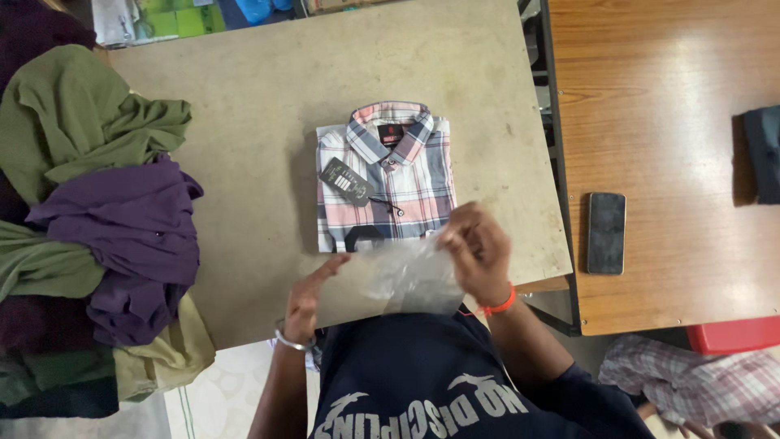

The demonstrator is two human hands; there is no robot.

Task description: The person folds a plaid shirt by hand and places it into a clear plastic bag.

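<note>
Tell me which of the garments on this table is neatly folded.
The plaid shirt, pink, white and grey, lying flat mid-table with a dark tag, just beyond both hands. The green garment and purple garment at the left are crumpled in a heap.

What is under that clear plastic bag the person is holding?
Through the clear plastic bag shows the beige board table and the folded plaid shirt's bottom edge. The hands hide part.

Light is even, indoor, fairly dim w/ soft overhead source. Glare streaks on the varnished wooden table (674, 122) at right. Soft shadow left of the folded plaid shirt (386, 175). Both hands slightly motion-blurred; clear plastic bag (410, 280) looks hazy. Corners darker, mild wide-angle bending at edges.
</note>
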